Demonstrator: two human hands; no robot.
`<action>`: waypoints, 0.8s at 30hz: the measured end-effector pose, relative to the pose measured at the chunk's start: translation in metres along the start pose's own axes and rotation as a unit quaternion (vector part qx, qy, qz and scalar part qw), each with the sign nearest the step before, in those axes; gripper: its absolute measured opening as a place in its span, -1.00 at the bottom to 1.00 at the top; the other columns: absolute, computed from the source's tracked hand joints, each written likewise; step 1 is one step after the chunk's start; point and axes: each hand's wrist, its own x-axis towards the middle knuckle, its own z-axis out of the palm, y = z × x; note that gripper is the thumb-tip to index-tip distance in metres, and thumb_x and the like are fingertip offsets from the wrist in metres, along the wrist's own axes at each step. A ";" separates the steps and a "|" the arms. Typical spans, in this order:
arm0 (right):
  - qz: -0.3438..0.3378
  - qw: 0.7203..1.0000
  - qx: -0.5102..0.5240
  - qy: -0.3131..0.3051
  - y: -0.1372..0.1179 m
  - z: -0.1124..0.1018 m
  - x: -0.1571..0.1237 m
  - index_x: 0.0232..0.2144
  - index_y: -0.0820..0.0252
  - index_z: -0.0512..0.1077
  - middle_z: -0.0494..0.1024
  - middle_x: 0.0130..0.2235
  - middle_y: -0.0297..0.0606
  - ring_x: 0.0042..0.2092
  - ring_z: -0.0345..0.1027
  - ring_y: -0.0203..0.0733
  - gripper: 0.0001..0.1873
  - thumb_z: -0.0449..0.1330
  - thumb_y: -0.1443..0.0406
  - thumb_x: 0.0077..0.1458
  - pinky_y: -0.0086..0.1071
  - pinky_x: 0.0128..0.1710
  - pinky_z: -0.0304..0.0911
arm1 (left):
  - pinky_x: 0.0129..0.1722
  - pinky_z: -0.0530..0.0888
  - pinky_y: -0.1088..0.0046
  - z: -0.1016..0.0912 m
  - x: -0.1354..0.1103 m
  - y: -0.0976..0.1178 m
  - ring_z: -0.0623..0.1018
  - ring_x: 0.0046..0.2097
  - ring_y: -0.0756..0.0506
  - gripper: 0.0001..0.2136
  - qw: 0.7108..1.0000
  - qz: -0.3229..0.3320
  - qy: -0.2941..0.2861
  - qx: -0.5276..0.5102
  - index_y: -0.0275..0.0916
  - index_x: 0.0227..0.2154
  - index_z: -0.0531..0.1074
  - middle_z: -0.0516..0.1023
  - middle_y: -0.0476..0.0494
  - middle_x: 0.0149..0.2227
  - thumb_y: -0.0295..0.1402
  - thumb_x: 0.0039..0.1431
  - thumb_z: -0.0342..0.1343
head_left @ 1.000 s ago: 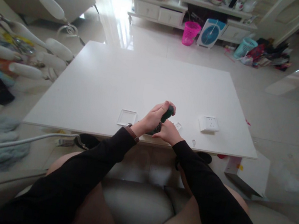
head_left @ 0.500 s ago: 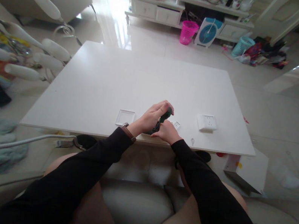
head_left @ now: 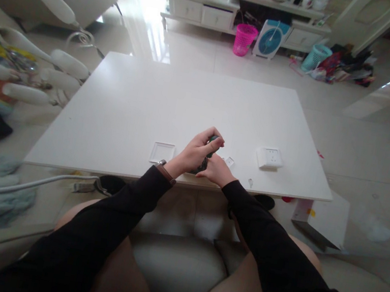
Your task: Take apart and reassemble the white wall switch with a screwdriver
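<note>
My left hand (head_left: 197,149) is closed round the green handle of a screwdriver (head_left: 213,140), most of which its fingers and thumb cover. The tool's tip is hidden between my hands. Just below and to the right, my right hand (head_left: 217,171) is closed on a dark part (head_left: 199,167) near the table's front edge; the part's kind and shape are mostly hidden. Behind my right hand lies a small clear-white piece (head_left: 230,161). To the left of my hands, a thin white square frame (head_left: 163,153) rests flat on the tabletop.
A white wall socket (head_left: 269,159) sits on the right of the white table (head_left: 142,102), with a small pale piece (head_left: 250,182) nearer the front edge. Beyond the table stand a pink basket (head_left: 244,39) and a blue-white fan (head_left: 270,39). A lamp (head_left: 68,64) is at the left.
My left thumb and fingers have shifted round the screwdriver handle and now hide more of it. My right hand stays in nearly the same place. The whole view has shifted slightly.
</note>
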 end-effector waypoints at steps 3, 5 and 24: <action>0.023 1.000 -0.004 -0.017 -0.002 -0.003 0.000 -0.07 0.25 0.51 0.56 -0.02 -0.10 0.02 0.50 0.05 -0.39 0.60 0.21 -0.16 -0.20 0.03 0.42 | -0.30 0.38 0.43 -0.003 0.002 0.000 0.42 -0.32 -0.01 -0.50 1.000 0.013 -0.012 0.019 -0.23 -0.28 0.48 0.55 -0.12 -0.27 0.18 0.33 0.06; 0.031 0.999 -0.003 -0.020 -0.004 -0.004 0.000 -0.06 0.24 0.49 0.55 -0.03 -0.14 0.00 0.49 0.01 -0.37 0.60 0.20 -0.16 -0.24 0.01 0.40 | -0.31 0.40 0.43 -0.004 0.003 -0.001 0.43 -0.33 -0.01 -0.49 0.999 0.023 -0.014 0.024 -0.23 -0.29 0.51 0.56 -0.12 -0.30 0.16 0.37 0.02; 0.065 0.994 -0.076 -0.043 -0.012 -0.009 -0.002 -0.09 0.21 0.44 0.51 -0.02 -0.16 -0.02 0.47 -0.04 -0.36 0.60 0.13 -0.14 -0.30 -0.06 0.35 | -0.28 0.43 0.34 -0.066 -0.012 0.002 0.56 -0.23 -0.18 -0.62 0.835 -0.111 -0.099 0.530 -0.27 -0.25 0.46 0.60 -0.19 -0.26 -0.27 -0.09 0.45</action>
